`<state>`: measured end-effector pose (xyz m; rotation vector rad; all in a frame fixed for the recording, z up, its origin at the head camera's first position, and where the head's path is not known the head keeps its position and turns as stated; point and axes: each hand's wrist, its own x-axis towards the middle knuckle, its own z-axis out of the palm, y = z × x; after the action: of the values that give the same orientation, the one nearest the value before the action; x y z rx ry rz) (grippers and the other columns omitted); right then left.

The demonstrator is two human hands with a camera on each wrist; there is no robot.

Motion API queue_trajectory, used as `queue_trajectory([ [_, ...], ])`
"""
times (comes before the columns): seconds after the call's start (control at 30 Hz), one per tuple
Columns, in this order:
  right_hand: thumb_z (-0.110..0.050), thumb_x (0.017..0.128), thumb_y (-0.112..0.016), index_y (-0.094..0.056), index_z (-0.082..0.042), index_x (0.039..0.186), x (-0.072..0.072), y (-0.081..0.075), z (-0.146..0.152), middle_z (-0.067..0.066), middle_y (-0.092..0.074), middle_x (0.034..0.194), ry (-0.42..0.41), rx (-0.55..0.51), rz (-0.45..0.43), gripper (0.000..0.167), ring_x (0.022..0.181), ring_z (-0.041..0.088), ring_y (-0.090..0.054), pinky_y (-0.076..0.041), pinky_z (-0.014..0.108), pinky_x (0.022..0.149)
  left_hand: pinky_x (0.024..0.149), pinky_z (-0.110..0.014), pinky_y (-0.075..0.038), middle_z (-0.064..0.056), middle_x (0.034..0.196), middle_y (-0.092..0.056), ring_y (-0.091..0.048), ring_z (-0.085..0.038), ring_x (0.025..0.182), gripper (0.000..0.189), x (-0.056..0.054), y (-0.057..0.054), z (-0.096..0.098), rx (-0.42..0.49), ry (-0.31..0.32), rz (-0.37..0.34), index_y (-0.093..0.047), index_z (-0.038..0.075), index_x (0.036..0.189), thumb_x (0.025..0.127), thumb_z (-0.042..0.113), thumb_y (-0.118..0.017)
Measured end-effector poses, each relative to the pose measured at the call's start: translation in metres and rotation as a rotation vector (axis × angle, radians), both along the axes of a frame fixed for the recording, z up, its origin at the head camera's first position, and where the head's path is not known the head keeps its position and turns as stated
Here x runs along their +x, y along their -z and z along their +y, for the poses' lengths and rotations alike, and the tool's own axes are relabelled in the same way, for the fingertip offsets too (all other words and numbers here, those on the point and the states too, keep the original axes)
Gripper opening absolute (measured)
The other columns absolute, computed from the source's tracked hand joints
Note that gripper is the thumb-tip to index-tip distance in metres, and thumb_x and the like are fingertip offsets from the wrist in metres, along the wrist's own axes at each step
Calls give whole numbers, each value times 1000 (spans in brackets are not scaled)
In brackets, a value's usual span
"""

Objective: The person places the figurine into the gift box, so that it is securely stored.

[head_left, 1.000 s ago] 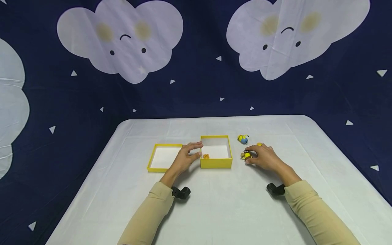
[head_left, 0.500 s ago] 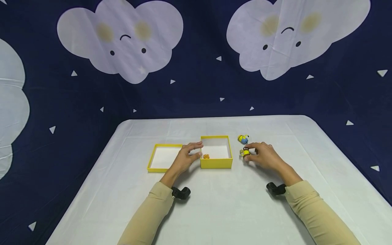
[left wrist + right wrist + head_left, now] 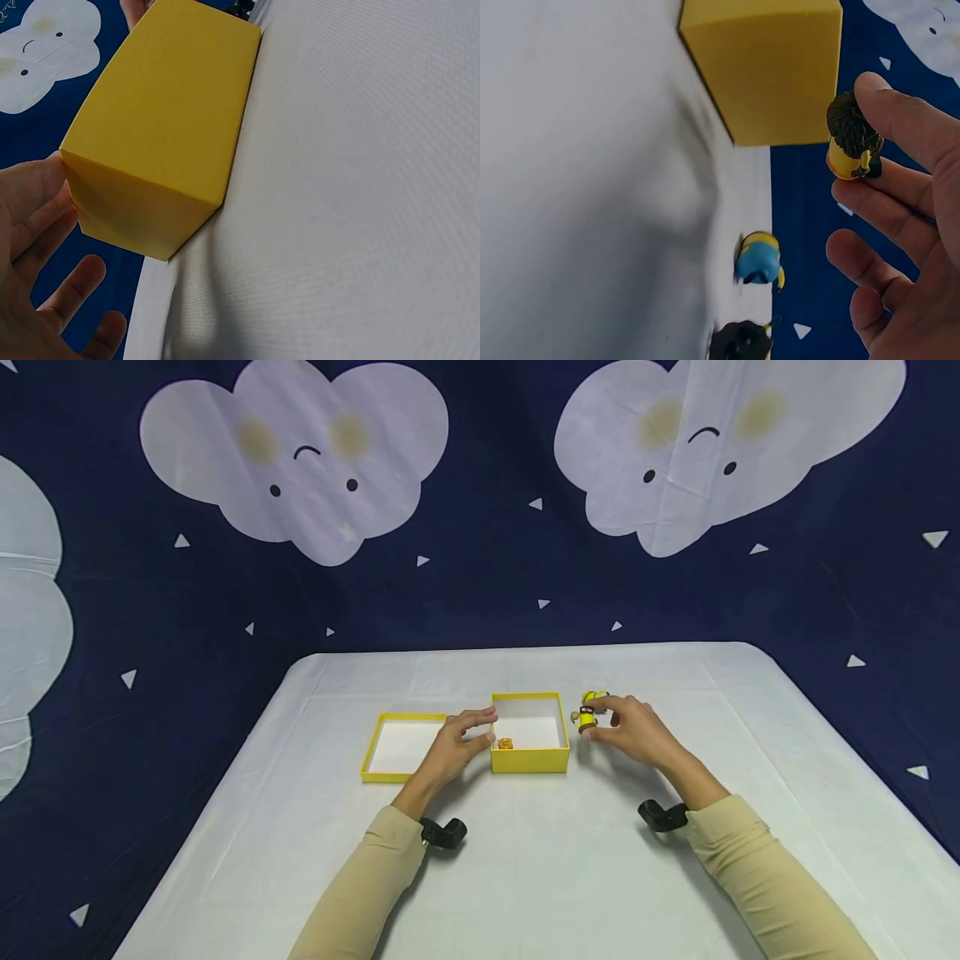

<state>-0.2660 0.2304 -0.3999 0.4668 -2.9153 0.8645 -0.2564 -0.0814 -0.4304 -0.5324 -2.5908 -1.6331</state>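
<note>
The right hand [image 3: 630, 727] pinches a small minion figure [image 3: 587, 719], yellow with a brown lower part, between thumb and fingers. In the right wrist view this figure [image 3: 849, 142] shows a dark textured piece and is raised beside the yellow box [image 3: 772, 75]. At the left side of the box [image 3: 529, 761], the left hand [image 3: 453, 745] touches the wall with its fingers loosely extended; the left wrist view has its fingertips at a corner of the box [image 3: 157, 97]. Inside the box, near its front left corner, lies a small orange piece [image 3: 506, 744].
A shallow yellow-rimmed lid [image 3: 405, 776] lies left of the box, inner side up. Behind the right hand is a blue and yellow minion [image 3: 596, 697], partly covered. The right wrist view also catches a dark figure [image 3: 741, 341] at its lower edge.
The right hand has picked up the brown and yellow minion figure and moved it left and away from the wearer, closer to the box. The left hand stays in place.
</note>
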Motion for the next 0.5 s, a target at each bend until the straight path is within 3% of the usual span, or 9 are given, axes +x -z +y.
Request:
queue_trajectory([
  [0.17, -44, 78, -74, -60, -18, 126, 0, -5, -8, 12, -65, 115, -16, -23, 4, 57, 85, 22, -51, -33, 30, 67, 109, -49, -33, 5, 138, -55, -42, -22, 127, 35, 0, 0, 0, -1, 0, -4, -61, 8, 124, 90, 14, -63],
  [0.5, -47, 77, -73, -59, -23, 128, 0, -11, -24, 12, -65, 107, -8, -29, -16, 58, 87, 23, -50, -32, 32, 68, 109, -50, -33, 5, 138, -54, -41, -22, 129, 34, 0, -1, 1, 4, 0, -9, -62, 9, 124, 90, 13, -63],
])
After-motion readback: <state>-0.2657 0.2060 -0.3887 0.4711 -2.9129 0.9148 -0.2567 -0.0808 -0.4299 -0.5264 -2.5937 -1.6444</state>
